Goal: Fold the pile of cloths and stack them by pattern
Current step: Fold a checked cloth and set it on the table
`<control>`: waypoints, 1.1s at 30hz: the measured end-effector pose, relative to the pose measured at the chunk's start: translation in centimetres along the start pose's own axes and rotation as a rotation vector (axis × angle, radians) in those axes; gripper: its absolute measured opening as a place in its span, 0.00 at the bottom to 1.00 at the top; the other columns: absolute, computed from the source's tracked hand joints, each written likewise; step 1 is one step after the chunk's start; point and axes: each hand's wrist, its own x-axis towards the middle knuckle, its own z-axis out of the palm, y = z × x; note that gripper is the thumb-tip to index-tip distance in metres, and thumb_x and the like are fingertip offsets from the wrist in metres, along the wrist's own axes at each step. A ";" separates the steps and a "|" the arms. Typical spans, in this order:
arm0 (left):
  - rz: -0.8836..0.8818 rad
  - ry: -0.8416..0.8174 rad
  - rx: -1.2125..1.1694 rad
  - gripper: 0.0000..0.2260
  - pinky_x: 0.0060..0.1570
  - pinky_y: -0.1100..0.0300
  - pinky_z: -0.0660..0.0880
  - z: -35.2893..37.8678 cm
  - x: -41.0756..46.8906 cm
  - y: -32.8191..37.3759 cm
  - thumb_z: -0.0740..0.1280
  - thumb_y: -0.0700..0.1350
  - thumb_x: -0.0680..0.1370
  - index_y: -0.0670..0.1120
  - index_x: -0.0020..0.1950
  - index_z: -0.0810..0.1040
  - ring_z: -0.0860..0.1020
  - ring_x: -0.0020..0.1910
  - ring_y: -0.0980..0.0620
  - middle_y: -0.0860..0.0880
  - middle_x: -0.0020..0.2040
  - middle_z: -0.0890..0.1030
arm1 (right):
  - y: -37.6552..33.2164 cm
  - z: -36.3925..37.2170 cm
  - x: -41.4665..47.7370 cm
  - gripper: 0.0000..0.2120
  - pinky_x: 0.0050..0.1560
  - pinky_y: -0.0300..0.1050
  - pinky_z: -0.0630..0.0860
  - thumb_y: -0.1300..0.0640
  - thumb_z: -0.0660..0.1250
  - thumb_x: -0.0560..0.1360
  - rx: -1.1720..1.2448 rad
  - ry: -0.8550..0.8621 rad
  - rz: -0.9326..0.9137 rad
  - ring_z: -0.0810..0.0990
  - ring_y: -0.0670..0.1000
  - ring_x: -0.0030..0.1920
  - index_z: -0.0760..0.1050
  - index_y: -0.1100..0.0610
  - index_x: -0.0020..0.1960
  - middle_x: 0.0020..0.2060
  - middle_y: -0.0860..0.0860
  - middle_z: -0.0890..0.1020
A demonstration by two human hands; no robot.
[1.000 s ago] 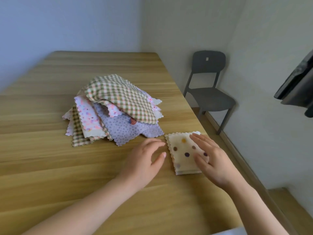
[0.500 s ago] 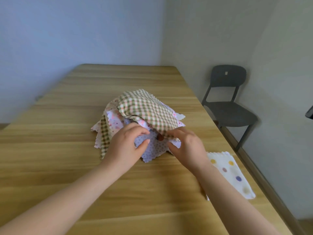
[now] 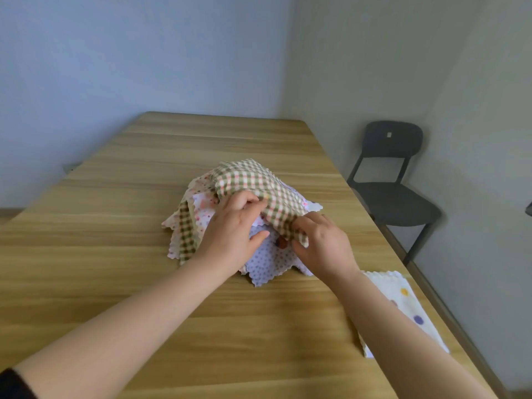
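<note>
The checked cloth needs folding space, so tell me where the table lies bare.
The table is bare left of the pile, behind it to the far edge, and in front of it to the near edge. Crowded: the right edge, where the folded spotted cloth lies.

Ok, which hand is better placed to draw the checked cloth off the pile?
Probably the right hand: its fingers pinch the free near edge of the checked cloth. The left hand grips it mid-fold, lying over the pile.
</note>
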 end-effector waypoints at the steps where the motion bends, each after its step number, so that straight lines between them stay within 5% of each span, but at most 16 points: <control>1: -0.006 0.000 0.007 0.25 0.58 0.58 0.67 0.0 0.1 0.0 0.76 0.45 0.71 0.42 0.65 0.77 0.73 0.59 0.44 0.46 0.58 0.75 | 0.0 -0.1 0.2 0.05 0.24 0.42 0.68 0.62 0.73 0.65 0.009 0.027 0.022 0.78 0.55 0.36 0.80 0.56 0.40 0.36 0.49 0.79; 6: -0.034 -0.026 0.019 0.27 0.62 0.57 0.66 -0.5 0.4 0.1 0.75 0.50 0.72 0.43 0.68 0.75 0.68 0.65 0.45 0.47 0.63 0.73 | -0.6 -2.1 1.2 0.02 0.33 0.47 0.74 0.61 0.69 0.70 0.166 0.070 0.084 0.78 0.52 0.40 0.78 0.56 0.42 0.38 0.48 0.81; 9: -0.040 0.017 -0.029 0.29 0.63 0.61 0.62 -1.0 0.4 0.8 0.75 0.54 0.70 0.43 0.68 0.74 0.67 0.66 0.47 0.48 0.64 0.72 | -1.8 -4.8 1.8 0.01 0.42 0.39 0.75 0.60 0.66 0.75 0.419 0.083 0.142 0.78 0.42 0.43 0.75 0.55 0.45 0.39 0.43 0.80; 17: 0.015 0.358 -0.219 0.09 0.49 0.59 0.72 -4.1 1.4 3.1 0.63 0.47 0.76 0.42 0.47 0.79 0.76 0.48 0.50 0.49 0.46 0.79 | -5.5 -11.6 3.4 0.05 0.37 0.27 0.71 0.65 0.64 0.77 0.619 0.174 0.035 0.78 0.43 0.37 0.74 0.57 0.46 0.36 0.49 0.80; 23: 0.006 0.285 -0.461 0.02 0.42 0.71 0.70 -7.8 0.3 5.3 0.68 0.43 0.78 0.47 0.48 0.75 0.76 0.43 0.58 0.54 0.44 0.78 | -6.4 -14.9 3.0 0.03 0.34 0.27 0.68 0.64 0.63 0.78 0.670 0.215 0.056 0.73 0.39 0.33 0.74 0.60 0.46 0.34 0.48 0.77; 27: -0.040 0.154 -0.345 0.30 0.56 0.66 0.68 -7.5 -1.0 6.8 0.74 0.57 0.68 0.46 0.65 0.71 0.71 0.59 0.58 0.55 0.60 0.73 | -7.9 -16.8 3.1 0.03 0.32 0.27 0.66 0.63 0.62 0.79 0.741 0.231 0.038 0.71 0.38 0.30 0.72 0.58 0.47 0.30 0.40 0.74; 31: -0.130 0.268 -0.745 0.06 0.46 0.57 0.76 -8.1 -0.8 7.4 0.68 0.41 0.77 0.50 0.51 0.78 0.81 0.47 0.56 0.55 0.47 0.82 | -8.7 -18.0 3.1 0.03 0.35 0.35 0.69 0.62 0.62 0.79 0.779 0.264 0.014 0.71 0.42 0.33 0.73 0.56 0.48 0.34 0.48 0.77; 33: -0.087 0.271 -0.815 0.08 0.41 0.60 0.75 -9.2 -0.8 7.6 0.67 0.40 0.77 0.54 0.47 0.79 0.81 0.41 0.57 0.57 0.42 0.83 | -8.6 -18.6 2.9 0.03 0.38 0.39 0.71 0.61 0.63 0.79 0.761 0.297 0.024 0.73 0.43 0.35 0.73 0.55 0.48 0.36 0.48 0.79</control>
